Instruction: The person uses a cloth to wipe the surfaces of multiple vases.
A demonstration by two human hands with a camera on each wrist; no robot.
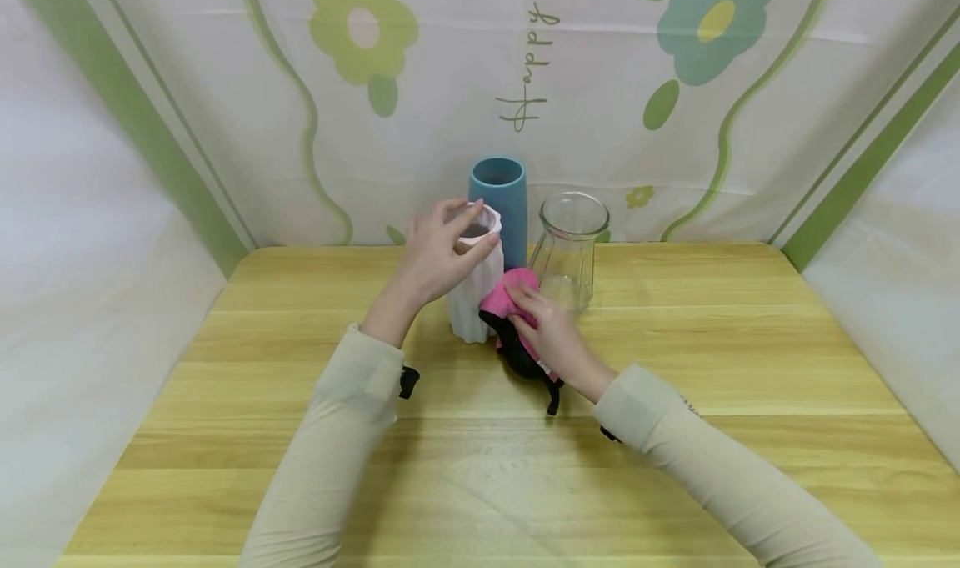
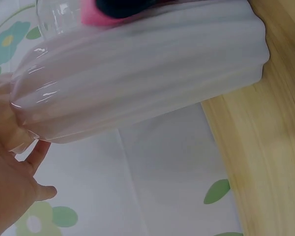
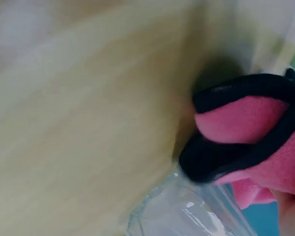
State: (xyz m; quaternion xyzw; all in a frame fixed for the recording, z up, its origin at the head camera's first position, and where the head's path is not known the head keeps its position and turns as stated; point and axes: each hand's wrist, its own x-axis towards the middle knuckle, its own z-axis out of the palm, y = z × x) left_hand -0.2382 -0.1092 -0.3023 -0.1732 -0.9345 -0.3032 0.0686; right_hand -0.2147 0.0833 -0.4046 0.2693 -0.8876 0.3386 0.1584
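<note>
A white fluted vase (image 1: 472,305) stands upright on the table, and my left hand (image 1: 435,255) grips it around the rim from above. Lying sideways across the left wrist view, the vase (image 2: 137,73) shows its glossy ribbed side, with the left fingers at its mouth. My right hand (image 1: 555,339) pinches a soft pink-and-black fabric item (image 1: 517,355) against the front right of the vase. Black bands cross the pink plush (image 3: 250,120) in the right wrist view; its exact kind I cannot tell.
Behind the white vase stands a tall blue vase (image 1: 510,205). A clear glass vase (image 1: 573,251) is to its right, close by the right hand. At the back of the wooden table (image 1: 750,368) hangs a flower-printed cloth (image 1: 465,67).
</note>
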